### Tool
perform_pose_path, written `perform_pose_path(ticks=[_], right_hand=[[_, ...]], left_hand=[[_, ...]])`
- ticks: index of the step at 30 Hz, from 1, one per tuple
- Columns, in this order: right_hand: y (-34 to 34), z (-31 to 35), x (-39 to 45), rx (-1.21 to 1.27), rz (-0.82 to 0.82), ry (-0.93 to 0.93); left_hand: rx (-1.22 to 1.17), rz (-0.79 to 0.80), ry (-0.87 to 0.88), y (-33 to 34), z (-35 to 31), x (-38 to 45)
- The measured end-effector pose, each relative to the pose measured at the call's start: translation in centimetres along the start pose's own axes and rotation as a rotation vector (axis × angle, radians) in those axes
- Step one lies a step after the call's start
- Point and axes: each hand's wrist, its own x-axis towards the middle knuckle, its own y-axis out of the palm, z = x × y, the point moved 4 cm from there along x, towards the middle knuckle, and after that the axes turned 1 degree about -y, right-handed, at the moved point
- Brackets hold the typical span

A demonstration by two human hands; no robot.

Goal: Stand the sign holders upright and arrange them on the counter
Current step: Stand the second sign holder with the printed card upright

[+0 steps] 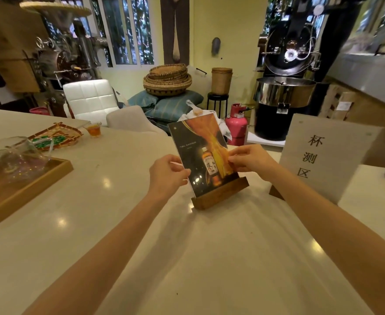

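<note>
Just one cam here, head-mounted, wide-angle w/ fisheye bend at the edges. It looks fwd and down across the pale counter (123, 223). Forearms enter from the bottom corners, so it sits close. Counter fills the lower 2/3 of the frame, the room bg takes the top.
</note>
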Motion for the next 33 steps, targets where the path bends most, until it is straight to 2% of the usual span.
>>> perform_pose_path(ticks=[8, 12, 20, 24, 27, 33], right_hand=[[-0.9, -0.9, -3.9, 0.149, -0.102, -0.075], [-1.0, -1.2, -4.9, 0.185, -0.134, -0.064], [-2.1, -1.8, -7.0, -0.027, -0.187, -0.029], [-4.1, -3.2, -10.0, -0.002, -0.211, -0.018], [-6.5, -4.8, -12.5, 0.091, -0.354, -0.020], [-12.1, -7.3, -17.5, -0.035, -0.952, -0.034]], left_hand=[[0.150, -0.022, 0.235, 0.5, -1.6, -3.6], [0.178, -0.023, 0.257, 0.7, -1.7, -4.6], [0.244, -0.019, 0.320, 1.5, -1.8, -6.0], [0.243, -0.027, 0.371, 1.2, -1.4, -6.2], [0.224, 0.024, 0.390, 1.3, -1.1, -6.4], [0.187, 0.135, 0.360, 1.7, -0.3, -6.5]])
